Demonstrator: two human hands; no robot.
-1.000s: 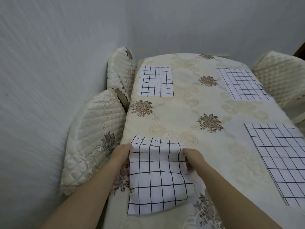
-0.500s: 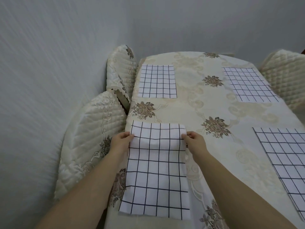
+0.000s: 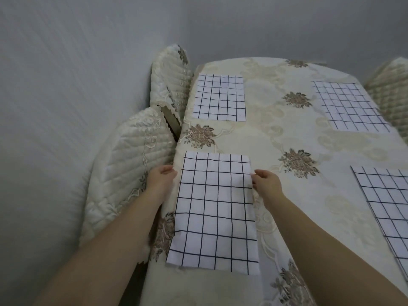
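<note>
A white cloth with a black grid (image 3: 214, 213) lies flat on the cream flowered tablecloth (image 3: 276, 133), at the table's near left corner. Its near end reaches the table's front edge. My left hand (image 3: 161, 177) hovers just left of the cloth's left edge, fingers loosely curled, with a narrow strip of tablecloth between hand and cloth. My right hand (image 3: 267, 184) is at the cloth's right edge, its fingertips touching that edge. Neither hand has fabric lifted.
Three more grid cloths lie flat on the table: far left (image 3: 219, 97), far right (image 3: 348, 107) and near right (image 3: 393, 206). Quilted chair covers stand along the left side (image 3: 128, 173) (image 3: 170, 78) and at the far right (image 3: 388, 89). A grey wall runs close on the left.
The cloth, first held rumpled at its far corners, has been pushed away from me and laid flat. My hands have come off the corners to its side edges.
</note>
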